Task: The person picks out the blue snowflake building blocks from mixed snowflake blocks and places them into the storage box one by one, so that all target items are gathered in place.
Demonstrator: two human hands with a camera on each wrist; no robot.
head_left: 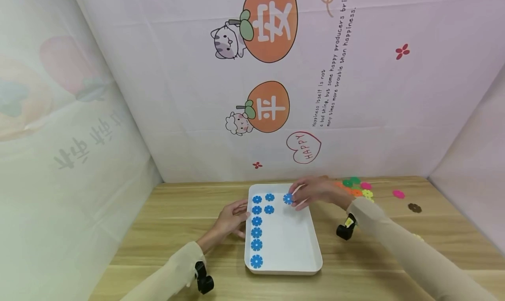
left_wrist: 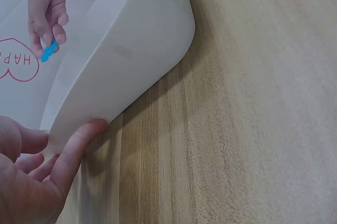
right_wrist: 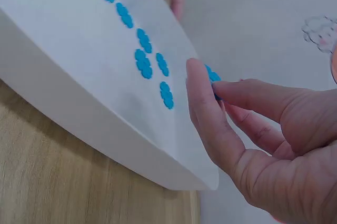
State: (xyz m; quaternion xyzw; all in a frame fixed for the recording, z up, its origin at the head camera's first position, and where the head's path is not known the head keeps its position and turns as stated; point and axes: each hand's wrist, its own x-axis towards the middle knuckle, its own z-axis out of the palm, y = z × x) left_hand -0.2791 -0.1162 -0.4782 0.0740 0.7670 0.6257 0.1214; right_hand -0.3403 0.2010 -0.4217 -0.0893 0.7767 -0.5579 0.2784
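Right hand pinches a blue flower-shaped plastic disc over the white rectangular tray; left hand, fingers relaxed, touches its left rim; colourful discs lie upper right.

Person, two arms, bare hands, long sleeves.
Left sleeve and right sleeve: plain beige knit, snug to the wrist. Each wrist carries a small black camera unit, left and right; the right unit shows a yellow tag.
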